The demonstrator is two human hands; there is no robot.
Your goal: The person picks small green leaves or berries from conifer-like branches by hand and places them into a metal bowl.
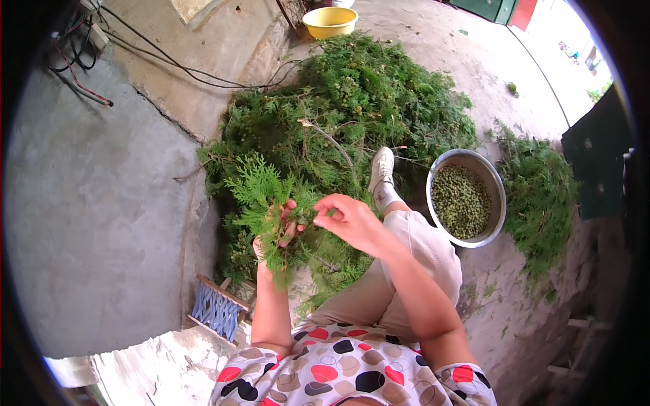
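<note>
My left hand [290, 227] is closed around a leafy green conifer sprig [256, 184], whose flat fronds cover part of the palm and wrist. At the sprig's right side, the thumb and fingertips of my right hand [353, 222] come together in a pinch. Whatever lies between those fingertips is too small to make out. A large heap of cut conifer branches [365, 95] spreads before me, with small green cones among the leaves. Right of my knee stands a round metal basin [502, 196] holding many small green cones [460, 199].
A smaller pile of conifer branches [538, 196] lies right of the basin, by a dark green door [596, 169]. Beyond the heap stands a yellow basin [330, 21]. Black cables [196, 74] run along the left wall. A low stool with blue webbing [215, 312] sits at my left.
</note>
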